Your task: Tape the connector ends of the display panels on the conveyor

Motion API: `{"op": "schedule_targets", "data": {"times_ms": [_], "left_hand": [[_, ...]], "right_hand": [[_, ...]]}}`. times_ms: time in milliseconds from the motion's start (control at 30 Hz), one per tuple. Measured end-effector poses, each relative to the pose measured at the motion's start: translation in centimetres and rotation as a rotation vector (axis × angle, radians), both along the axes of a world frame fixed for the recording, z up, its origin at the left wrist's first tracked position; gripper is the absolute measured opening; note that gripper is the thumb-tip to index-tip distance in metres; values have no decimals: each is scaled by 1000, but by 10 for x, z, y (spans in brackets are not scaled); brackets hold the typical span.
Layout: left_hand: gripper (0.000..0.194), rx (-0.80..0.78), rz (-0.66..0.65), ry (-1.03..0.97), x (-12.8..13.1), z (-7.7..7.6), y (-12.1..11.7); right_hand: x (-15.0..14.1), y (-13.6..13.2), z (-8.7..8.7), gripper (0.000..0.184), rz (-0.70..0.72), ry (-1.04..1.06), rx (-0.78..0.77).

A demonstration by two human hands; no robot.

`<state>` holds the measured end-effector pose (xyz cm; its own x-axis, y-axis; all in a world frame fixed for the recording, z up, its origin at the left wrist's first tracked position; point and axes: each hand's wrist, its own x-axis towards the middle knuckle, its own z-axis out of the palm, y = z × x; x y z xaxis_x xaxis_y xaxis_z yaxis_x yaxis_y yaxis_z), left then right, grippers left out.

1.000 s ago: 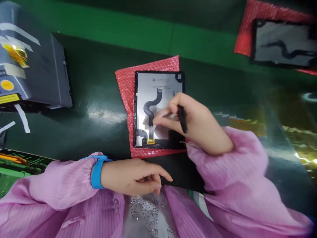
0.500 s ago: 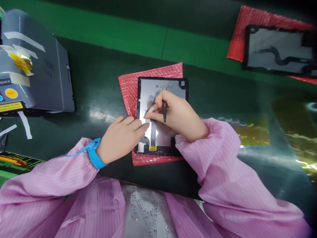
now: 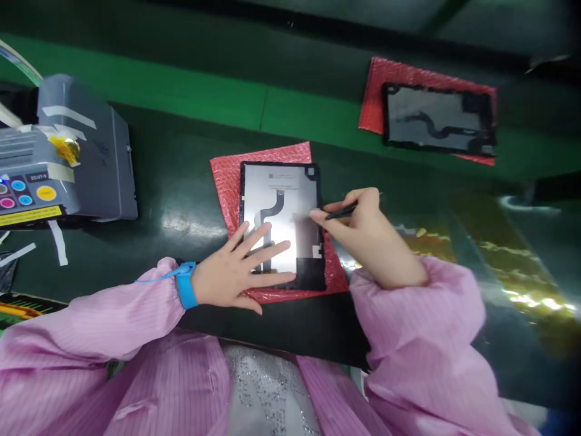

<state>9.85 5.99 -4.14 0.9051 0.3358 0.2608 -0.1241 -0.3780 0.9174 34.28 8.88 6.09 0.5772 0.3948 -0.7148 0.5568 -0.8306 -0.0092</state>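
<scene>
A tablet screen panel [image 3: 290,194] lies back side up on a red bubble-wrap sheet [image 3: 227,175], with a dark flex cable [image 3: 272,203] curving down its silver back. My left hand [image 3: 240,272] lies flat on the panel's lower left, fingers spread apart. My right hand [image 3: 363,233] is at the panel's right edge, fingers pinched around thin black tweezers [image 3: 341,212]. The fingertips touch the panel's right side. A blue wrist strap [image 3: 185,284] circles my left wrist.
A grey machine [image 3: 68,163] with coloured buttons stands at the left. A second panel [image 3: 438,118] on red bubble wrap lies at the back right on the green belt [image 3: 181,91]. Yellowish glossy film [image 3: 499,242] covers the surface at the right.
My left hand moved up from the table edge onto the panel and now lies flat with fingers spread. My right hand withdrew from the flex cable to the panel's right edge, still gripping the tweezers.
</scene>
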Motion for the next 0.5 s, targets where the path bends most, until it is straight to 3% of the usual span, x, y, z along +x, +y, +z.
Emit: {"op": "schedule_targets", "data": {"times_ms": [67, 133, 233, 300, 367, 433, 500], "left_hand": [[74, 28, 25, 12, 3, -5, 0], [68, 50, 88, 37, 7, -9, 6], [59, 53, 185, 106, 18, -9, 19], [54, 41, 143, 107, 27, -8, 24], [50, 13, 39, 82, 36, -7, 24], [48, -31, -36, 66, 42, -7, 22], [46, -73, -53, 62, 45, -8, 20]], "right_hand": [[-6, -3, -6, 55, 6, 80, 65], [-9, 13, -28, 50, 29, 142, 143], [-2, 70, -77, 41, 121, 133, 391], [13, 114, -108, 35, 160, 62, 449], [37, 145, -130, 27, 192, 62, 328], [64, 156, -139, 45, 342, -91, 96], [87, 149, -140, 59, 452, -279, -121]]}}
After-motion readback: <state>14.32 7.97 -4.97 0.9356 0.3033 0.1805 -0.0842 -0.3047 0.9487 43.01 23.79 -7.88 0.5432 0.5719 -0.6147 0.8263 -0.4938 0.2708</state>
